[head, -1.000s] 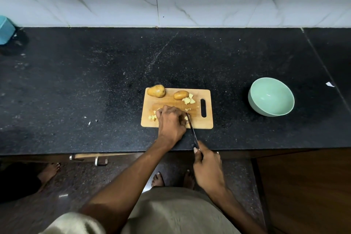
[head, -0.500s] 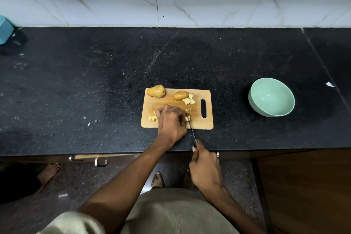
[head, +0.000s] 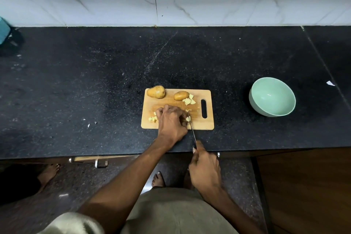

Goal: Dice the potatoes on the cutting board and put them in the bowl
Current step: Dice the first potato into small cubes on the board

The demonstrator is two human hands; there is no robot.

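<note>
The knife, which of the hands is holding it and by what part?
The right hand grips the knife by its handle, near the counter's edge; the blade reaches onto the cutting board.

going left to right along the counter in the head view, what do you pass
teal container at the left edge → whole potato on the cutting board → smaller potato → board's handle slot → green bowl → white scrap

You see a mint-green bowl (head: 272, 97), a tan wooden cutting board (head: 207, 123) (pale yellow dice (head: 188, 100) on it), a black speckled counter (head: 76, 85).
</note>
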